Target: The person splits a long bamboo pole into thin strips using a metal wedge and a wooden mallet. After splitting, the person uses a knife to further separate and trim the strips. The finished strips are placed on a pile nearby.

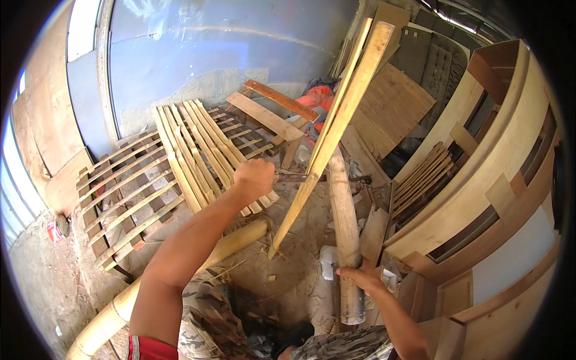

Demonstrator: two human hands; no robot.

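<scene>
My left hand (254, 178) is closed in a fist around the end of a dark, long-bladed tool that looks like a machete (290, 178). Its blade runs rightward past a split bamboo length (329, 147), which stands tilted with two strips parted toward the top. Whether the blade sits in the split or behind it I cannot tell. My right hand (361, 277) grips the side of a thick bamboo pole (345, 222) near its lower, cut end. The pole's top reaches up behind the split length. Part of the right hand's fingers is hidden behind the pole.
Several split bamboo strips (191, 153) lie on a slatted bamboo frame (129, 195) at the left. Another round bamboo pole (237, 243) slants beneath my left arm. Wooden boards (273, 117) stand behind, and wooden furniture (468, 198) lines the right side. A blue-grey wall (216, 48) closes the back.
</scene>
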